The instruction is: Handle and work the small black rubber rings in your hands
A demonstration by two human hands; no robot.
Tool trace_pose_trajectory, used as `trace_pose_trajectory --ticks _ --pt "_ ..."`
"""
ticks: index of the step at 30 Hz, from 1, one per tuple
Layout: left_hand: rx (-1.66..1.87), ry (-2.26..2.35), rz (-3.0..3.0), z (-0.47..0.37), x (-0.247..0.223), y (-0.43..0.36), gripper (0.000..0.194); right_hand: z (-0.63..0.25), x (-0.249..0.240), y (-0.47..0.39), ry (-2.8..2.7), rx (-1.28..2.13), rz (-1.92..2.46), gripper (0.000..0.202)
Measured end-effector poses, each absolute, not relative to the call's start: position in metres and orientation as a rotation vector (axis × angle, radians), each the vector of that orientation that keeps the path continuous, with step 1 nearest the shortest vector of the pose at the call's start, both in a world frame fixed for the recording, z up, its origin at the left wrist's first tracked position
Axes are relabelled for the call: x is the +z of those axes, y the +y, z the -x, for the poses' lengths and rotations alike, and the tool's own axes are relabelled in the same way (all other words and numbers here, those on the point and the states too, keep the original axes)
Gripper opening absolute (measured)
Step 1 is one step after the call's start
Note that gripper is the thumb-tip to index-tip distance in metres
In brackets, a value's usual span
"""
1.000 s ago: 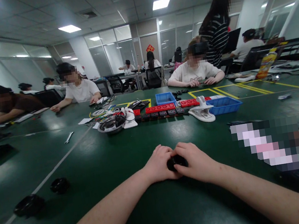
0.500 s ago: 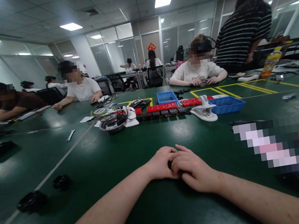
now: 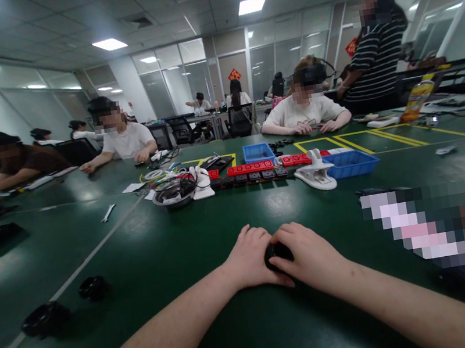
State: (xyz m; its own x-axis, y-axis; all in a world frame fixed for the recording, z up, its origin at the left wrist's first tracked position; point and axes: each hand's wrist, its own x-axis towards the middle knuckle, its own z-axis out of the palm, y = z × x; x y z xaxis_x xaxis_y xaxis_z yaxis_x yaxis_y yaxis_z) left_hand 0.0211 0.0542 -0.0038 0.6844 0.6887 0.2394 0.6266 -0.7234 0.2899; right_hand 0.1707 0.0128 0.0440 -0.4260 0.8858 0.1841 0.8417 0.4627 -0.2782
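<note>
Between my two hands is a small, dark, rounded black object (image 3: 279, 253), low over the table in front of me. The fingers of my left hand (image 3: 249, 259) curl around its left side, with the thumb along the near edge. From the right, my right hand (image 3: 313, 255) grips the same object, its fingers bent over the top and its thumb in front. Much of the object is hidden by the fingers, so its exact kind does not show. Off to the left lie two black ring-like pieces, a larger one (image 3: 46, 319) and a smaller one (image 3: 94, 288).
Across the green table (image 3: 187, 334) stand a metal bowl of cables (image 3: 171, 194), white clamps (image 3: 318, 171), a red-and-black strip (image 3: 254, 172) and blue bins (image 3: 352, 163). A wrench (image 3: 108, 213) lies left. Pixelated items (image 3: 417, 227) lie right. Co-workers sit opposite.
My hands have shifted their hold, and the black object now shows between them, where fingers covered it before. A standing person in a striped shirt has turned. The view has shifted slightly.
</note>
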Motion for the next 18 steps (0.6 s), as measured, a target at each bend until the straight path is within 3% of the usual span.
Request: trace_pose_trajectory --ticks 7,18 --pt "0.478 1.115 -2.754 -0.024 -0.0003 0.0529 0.04 -0.1695 0.0431 0.0136 -2.373 0.357 1.564 0.02" --pt "0.528 0.916 -2.713 -0.0168 -0.0033 0.0609 0.039 -0.1761 0.0445 0.0157 -2.471 0.462 1.321 0.029"
